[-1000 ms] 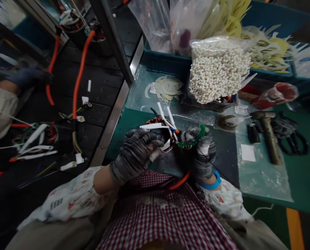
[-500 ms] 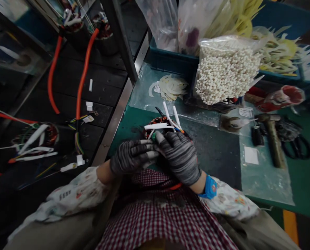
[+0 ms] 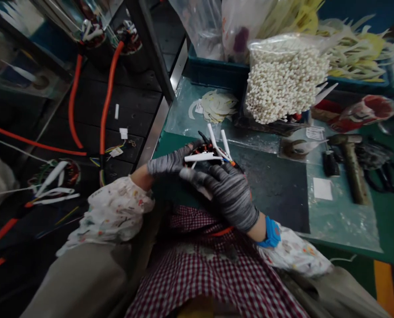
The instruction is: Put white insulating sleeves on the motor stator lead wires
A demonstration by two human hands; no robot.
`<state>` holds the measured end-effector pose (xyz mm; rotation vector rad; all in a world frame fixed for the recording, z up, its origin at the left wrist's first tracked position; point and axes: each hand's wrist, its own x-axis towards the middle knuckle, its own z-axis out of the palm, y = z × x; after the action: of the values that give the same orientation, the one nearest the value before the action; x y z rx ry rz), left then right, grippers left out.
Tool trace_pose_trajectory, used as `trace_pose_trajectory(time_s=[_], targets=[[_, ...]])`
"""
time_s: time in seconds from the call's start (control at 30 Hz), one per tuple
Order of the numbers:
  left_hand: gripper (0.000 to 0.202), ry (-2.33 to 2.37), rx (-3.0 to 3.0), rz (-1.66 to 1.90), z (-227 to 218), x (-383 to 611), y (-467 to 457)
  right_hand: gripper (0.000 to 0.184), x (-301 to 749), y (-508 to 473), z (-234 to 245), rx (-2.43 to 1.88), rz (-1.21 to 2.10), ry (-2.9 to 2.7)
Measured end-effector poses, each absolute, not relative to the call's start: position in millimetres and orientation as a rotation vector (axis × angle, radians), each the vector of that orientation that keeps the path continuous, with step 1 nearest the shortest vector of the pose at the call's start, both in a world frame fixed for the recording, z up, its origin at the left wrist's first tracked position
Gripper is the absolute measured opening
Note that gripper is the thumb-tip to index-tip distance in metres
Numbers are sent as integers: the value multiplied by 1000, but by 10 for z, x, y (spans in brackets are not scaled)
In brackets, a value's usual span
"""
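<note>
A motor stator (image 3: 202,150) with copper windings stands in front of me at the edge of the green bench. White sleeves (image 3: 202,157) stick out of its top, some upright and one lying across, and thin coloured leads show at its right. My left hand (image 3: 172,161), in a grey striped glove, grips the left side of the stator, its fingertips partly hidden behind the rim. Over the near right side lies my gloved right hand (image 3: 228,190), fingers bent onto the stator and thumb stretched left along the near side. Much of the stator's body is hidden by this hand.
Thin cut pieces (image 3: 218,106) lie on plastic film behind the stator. A bag of white sleeves (image 3: 286,84) leans on blue bins. At right are a hammer (image 3: 352,170), scissors (image 3: 387,176) and a white card (image 3: 323,189). Another wound stator (image 3: 73,172) and orange cables stand left.
My left hand has moved from the near side, where it met the right fingers, forward to the stator's left side. My right hand stays on the near right; the green bit between the fingers no longer shows.
</note>
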<state>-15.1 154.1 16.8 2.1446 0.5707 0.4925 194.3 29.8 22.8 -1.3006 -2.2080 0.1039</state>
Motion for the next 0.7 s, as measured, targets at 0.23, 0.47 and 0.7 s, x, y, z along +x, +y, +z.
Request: trace_pose_trajectory(time_s=[0.23, 0.47, 0.7], targets=[[101, 476, 2251, 649, 322, -221, 964, 23, 1903, -191, 102, -1310, 123, -2022], [103, 621, 2175, 494, 264, -368, 853, 25, 1875, -226, 68, -1294, 167, -2065], [103, 679, 2144, 591, 167, -420, 726, 28, 1915, -223, 90, -1233, 22, -2128]])
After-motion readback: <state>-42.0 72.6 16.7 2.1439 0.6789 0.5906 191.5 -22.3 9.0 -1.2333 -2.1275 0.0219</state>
